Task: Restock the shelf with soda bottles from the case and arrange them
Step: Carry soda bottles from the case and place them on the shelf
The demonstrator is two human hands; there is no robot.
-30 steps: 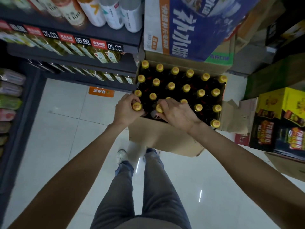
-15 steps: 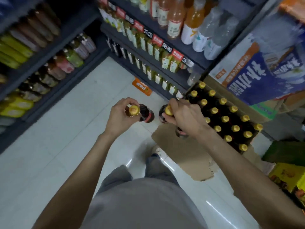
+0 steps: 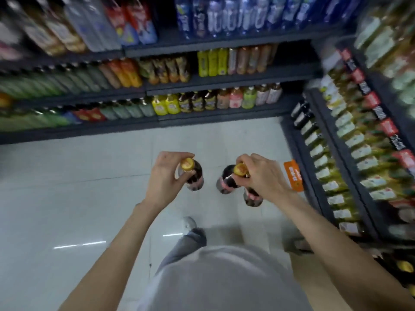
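Item 1. Left hand (image 3: 165, 176): fingers curled round the neck of one dark soda bottle (image 3: 194, 176), thumb and fingertips pinching just under its yellow screw cap (image 3: 187, 164). The bottle hangs upright over the floor; its body is round, smooth, glossy dark plastic with a pale pink label band.

Item 2. Right hand (image 3: 261, 176): fingers bunched and curled over the necks of two dark bottles. One yellow ribbed cap (image 3: 240, 169) shows between thumb and forefinger; the inner bottle (image 3: 226, 182) tilts toward the left hand, the outer bottle (image 3: 253, 197) hangs below the palm, its cap hidden. Both are of the same round, glossy form with pink bands. The two hands are held near each other, apart, at chest height.

Item 3. Floor (image 3: 89, 187): pale glazed tile, reflective, with streaks of light.

Item 4. Front shelving (image 3: 224, 79): dark metal tiers, stocked with upright bottles in yellow, orange, green, pink and brown; motion-blurred.

Item 5. Right shelving (image 3: 332, 140): dark metal, rows of pale-labelled bottles, red and black price tags along the edges.

Item 6. Case (image 3: 402, 265): lower right corner, a yellow cap visible among dark bottles; mostly out of frame.
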